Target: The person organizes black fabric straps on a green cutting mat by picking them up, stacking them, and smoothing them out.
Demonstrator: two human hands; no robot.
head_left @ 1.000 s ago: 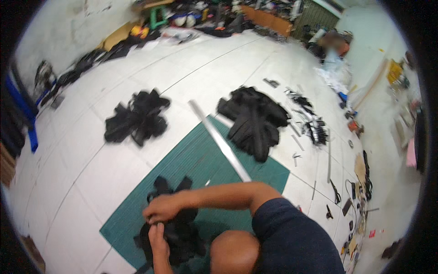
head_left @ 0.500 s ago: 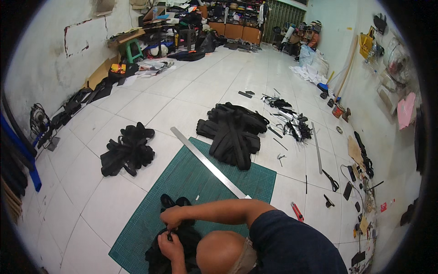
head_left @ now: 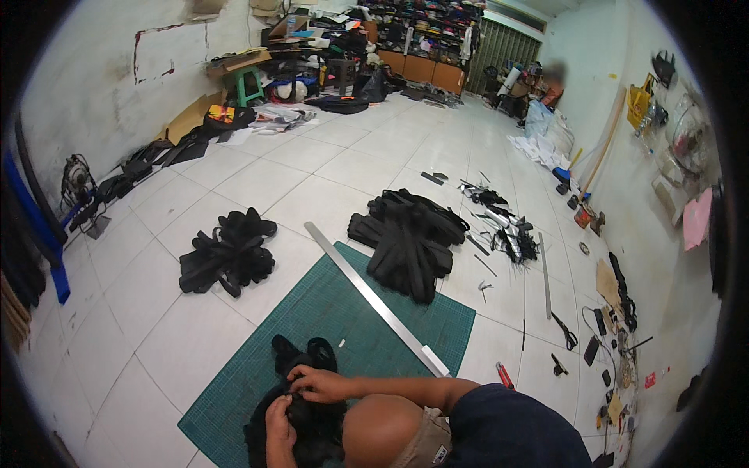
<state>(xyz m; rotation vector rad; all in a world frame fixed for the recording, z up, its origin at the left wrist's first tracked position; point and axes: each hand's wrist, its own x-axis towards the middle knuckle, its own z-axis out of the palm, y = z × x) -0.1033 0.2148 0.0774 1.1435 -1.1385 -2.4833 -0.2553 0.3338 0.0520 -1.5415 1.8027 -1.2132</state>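
Observation:
A bundle of black fabric straps (head_left: 261, 413) lies on the green cutting mat (head_left: 421, 331), its looped ends pointing away from me. My left hand (head_left: 279, 421) grips the near part, thumb and fingers closed on the dark cloth. Just beyond it, my right hand (head_left: 320, 384) reaches across from the right, its fingers bent and pinching the same bundle. The two hands almost meet, and the exact fold between them is hidden. A long metal ruler (head_left: 367, 290) lies slantwise over the mat, with a white piece at its near end.
Two more black strap piles, one on the left (head_left: 226, 253) and a larger one (head_left: 409, 249) beyond the mat, lie on the tiles. Cut scraps (head_left: 507, 226), black scissors (head_left: 563, 331) and a red cutter (head_left: 505, 376) are to the right. My bare knee (head_left: 382, 433) is beside the bundle.
My right hand has drawn back from the looped ends to a spot nearer my left hand. The view has tilted up slightly, so the room sits lower in it.

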